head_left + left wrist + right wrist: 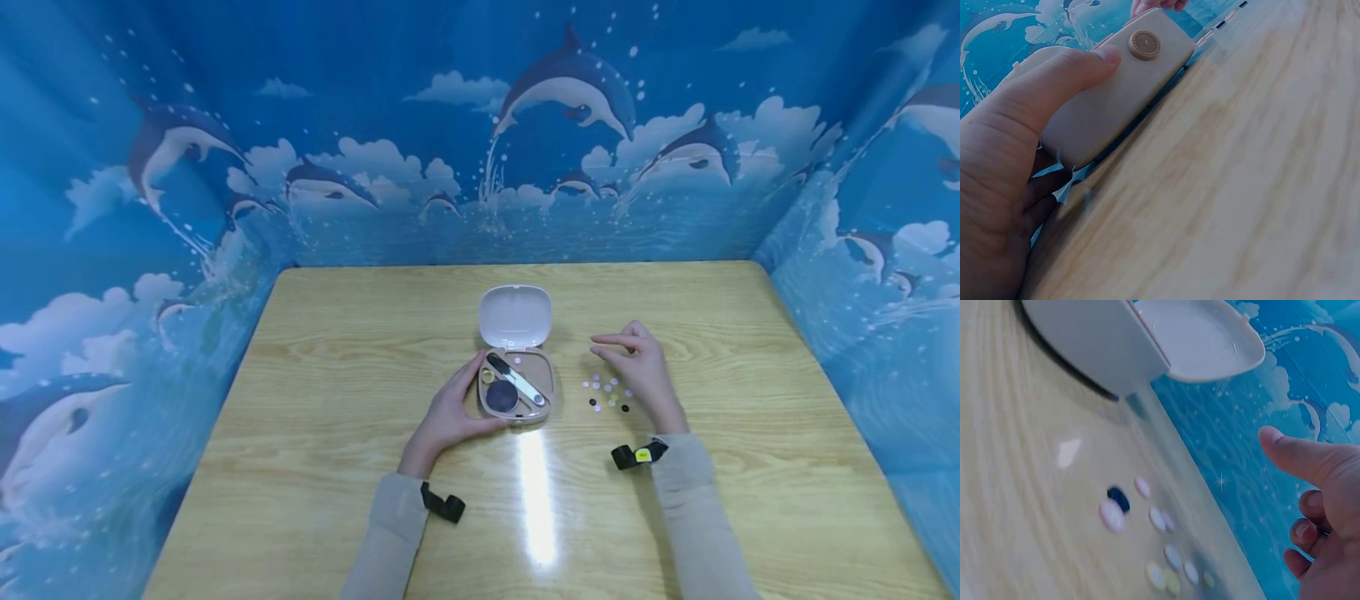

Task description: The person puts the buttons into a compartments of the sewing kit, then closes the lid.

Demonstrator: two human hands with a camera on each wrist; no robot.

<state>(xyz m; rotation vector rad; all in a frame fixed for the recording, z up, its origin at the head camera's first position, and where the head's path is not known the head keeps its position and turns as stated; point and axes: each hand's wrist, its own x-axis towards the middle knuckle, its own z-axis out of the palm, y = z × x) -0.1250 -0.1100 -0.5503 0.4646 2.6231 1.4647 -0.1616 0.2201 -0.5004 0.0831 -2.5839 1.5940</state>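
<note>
A small beige hinged case [552,383] lies on the table with its pale lid [515,315] raised. My left hand [453,412] grips its left side, the thumb along the front wall by a round clasp [1145,44]. Inside are a long black-and-white tool [517,381], a dark round disc [502,397], a small gold ring-shaped piece [488,377] and a small white button [517,361]. To the right, my right hand [643,367] hovers over loose buttons [597,385]. Its thumb and index finger point toward the case, tips slightly apart with nothing visible between them; the other fingers are curled.
The buttons, white, pink, yellowish and black, lie scattered on the wood-grain table [337,375]. A blue dolphin-print curtain [420,217] surrounds the table's back and sides. Both wrists carry black strapped cameras [453,507].
</note>
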